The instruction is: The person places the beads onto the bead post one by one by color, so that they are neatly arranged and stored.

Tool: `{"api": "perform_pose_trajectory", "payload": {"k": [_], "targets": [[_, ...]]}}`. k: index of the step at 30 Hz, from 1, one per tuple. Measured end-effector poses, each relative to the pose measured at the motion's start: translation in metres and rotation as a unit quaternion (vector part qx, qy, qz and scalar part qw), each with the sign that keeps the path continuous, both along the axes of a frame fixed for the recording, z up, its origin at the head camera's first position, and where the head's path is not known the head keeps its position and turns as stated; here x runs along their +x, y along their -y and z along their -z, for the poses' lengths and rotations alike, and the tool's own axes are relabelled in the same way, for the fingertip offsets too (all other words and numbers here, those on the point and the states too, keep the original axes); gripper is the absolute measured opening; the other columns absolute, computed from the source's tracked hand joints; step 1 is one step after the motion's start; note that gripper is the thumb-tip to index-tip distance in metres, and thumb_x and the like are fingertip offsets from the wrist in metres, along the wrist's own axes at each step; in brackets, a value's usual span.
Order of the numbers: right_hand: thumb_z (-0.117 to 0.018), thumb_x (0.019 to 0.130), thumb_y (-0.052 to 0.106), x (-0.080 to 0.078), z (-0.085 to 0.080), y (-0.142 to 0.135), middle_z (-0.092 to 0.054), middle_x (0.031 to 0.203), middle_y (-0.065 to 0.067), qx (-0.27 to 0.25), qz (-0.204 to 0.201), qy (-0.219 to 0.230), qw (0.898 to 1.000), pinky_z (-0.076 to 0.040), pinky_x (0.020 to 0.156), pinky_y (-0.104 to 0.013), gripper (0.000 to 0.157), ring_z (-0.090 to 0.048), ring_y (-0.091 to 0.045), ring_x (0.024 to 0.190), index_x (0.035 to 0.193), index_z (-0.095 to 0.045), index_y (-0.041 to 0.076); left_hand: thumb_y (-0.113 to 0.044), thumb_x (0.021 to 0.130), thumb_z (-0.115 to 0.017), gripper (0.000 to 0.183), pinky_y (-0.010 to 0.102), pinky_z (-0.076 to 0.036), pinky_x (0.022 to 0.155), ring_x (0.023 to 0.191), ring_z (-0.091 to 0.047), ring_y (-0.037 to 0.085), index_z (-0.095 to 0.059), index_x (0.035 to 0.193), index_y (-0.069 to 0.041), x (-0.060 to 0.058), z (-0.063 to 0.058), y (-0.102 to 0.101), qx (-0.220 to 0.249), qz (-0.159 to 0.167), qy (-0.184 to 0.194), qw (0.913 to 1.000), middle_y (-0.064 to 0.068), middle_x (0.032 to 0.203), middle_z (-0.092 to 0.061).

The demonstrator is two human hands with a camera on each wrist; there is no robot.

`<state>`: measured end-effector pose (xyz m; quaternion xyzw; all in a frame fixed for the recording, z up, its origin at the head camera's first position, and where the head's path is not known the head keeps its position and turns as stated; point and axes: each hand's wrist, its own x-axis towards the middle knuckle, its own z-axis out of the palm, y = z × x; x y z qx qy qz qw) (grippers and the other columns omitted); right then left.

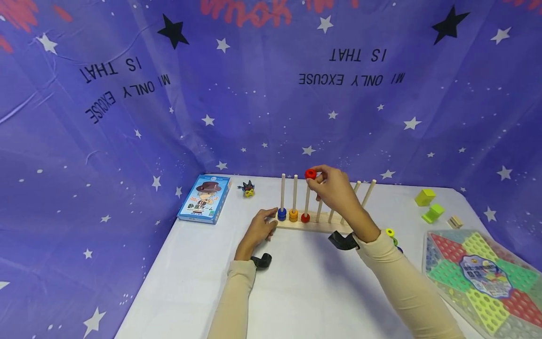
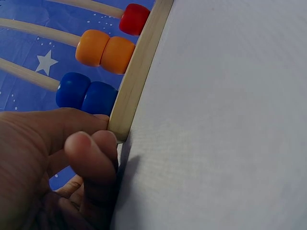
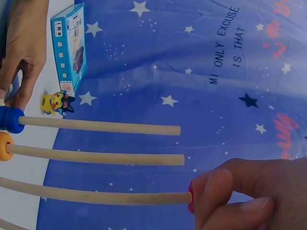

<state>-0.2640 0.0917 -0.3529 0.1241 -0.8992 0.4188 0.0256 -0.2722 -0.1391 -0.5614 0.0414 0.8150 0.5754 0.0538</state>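
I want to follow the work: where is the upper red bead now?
In the head view, the right hand pinches the upper red bead at the top of the third peg from the left.

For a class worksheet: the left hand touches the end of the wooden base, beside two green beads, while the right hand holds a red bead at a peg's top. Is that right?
Not quite: the two beads beside the left hand are blue, not green, as the left wrist view shows. The rest, about the wooden base, right hand, red bead and peg, stands.
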Motion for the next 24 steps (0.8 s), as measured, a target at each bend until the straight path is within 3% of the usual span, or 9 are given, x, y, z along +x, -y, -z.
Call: {"api": "perform_pose_trajectory", "payload": {"k": [5, 10, 13, 19, 24], "targets": [[-0.065, 0.089, 0.021, -0.001, 0.002, 0.002, -0.065, 0.077, -0.003, 0.014, -0.001, -0.006, 1.0, -0.048, 0.044, -0.033, 0.041, -0.063, -0.021, 0.053, 0.126, -0.057, 0.007, -0.004, 0.091, -0.06, 0.05, 0.027, -0.049, 0.038, 0.047, -0.048, 0.011, -0.051, 0.139, -0.015, -0.001, 0.001, 0.0, 0.0, -0.001, -0.001, 1.0, 0.007, 0.117, -0.049], [-0.066, 0.089, 0.025, 0.002, 0.001, -0.001, -0.066, 0.079, -0.005, 0.007, 0.003, 0.004, 1.0, -0.052, 0.059, -0.034, 0.057, -0.063, -0.021, 0.053, 0.14, -0.044, 0.01, -0.005, 0.091, -0.06, 0.051, 0.026, -0.048, 0.038, 0.047, -0.048, 0.01, -0.05, 0.14, -0.015, -0.001, 0.001, -0.001, -0.012, 0.002, -0.003, 0.9999, 0.007, 0.117, -0.049], [-0.066, 0.09, 0.027, 0.009, -0.002, -0.01, -0.066, 0.08, -0.004, -0.006, 0.01, 0.001, 1.0, -0.052, 0.058, -0.036, 0.062, -0.061, -0.021, 0.053, 0.144, -0.039, 0.014, -0.005, 0.091, -0.059, 0.051, 0.026, -0.048, 0.038, 0.046, -0.048, 0.01, -0.05, 0.14, -0.014, 0.0, 0.001, -0.002, -0.016, 0.005, -0.006, 0.9998, 0.007, 0.118, -0.049], [-0.063, 0.091, 0.036, 0.029, 0.0, -0.05, -0.066, 0.079, -0.004, -0.04, 0.049, -0.038, 0.997, -0.05, 0.045, -0.034, 0.054, -0.06, -0.024, 0.05, 0.139, -0.046, 0.017, -0.005, 0.091, -0.06, 0.051, 0.026, -0.048, 0.038, 0.047, -0.048, 0.009, -0.05, 0.14, -0.013, 0.0, 0.0, -0.002, -0.021, 0.004, -0.012, 0.9997, 0.008, 0.118, -0.05], [-0.061, 0.092, 0.039, 0.046, 0.023, -0.102, -0.066, 0.076, -0.006, -0.075, 0.125, -0.049, 0.988, -0.048, 0.041, -0.029, 0.048, -0.057, -0.023, 0.047, 0.134, -0.051, 0.017, -0.006, 0.091, -0.061, 0.051, 0.025, -0.048, 0.038, 0.049, -0.049, 0.01, -0.051, 0.14, -0.016, -0.001, -0.002, 0.001, -0.029, -0.004, -0.007, 0.9995, 0.006, 0.117, -0.05]]}}
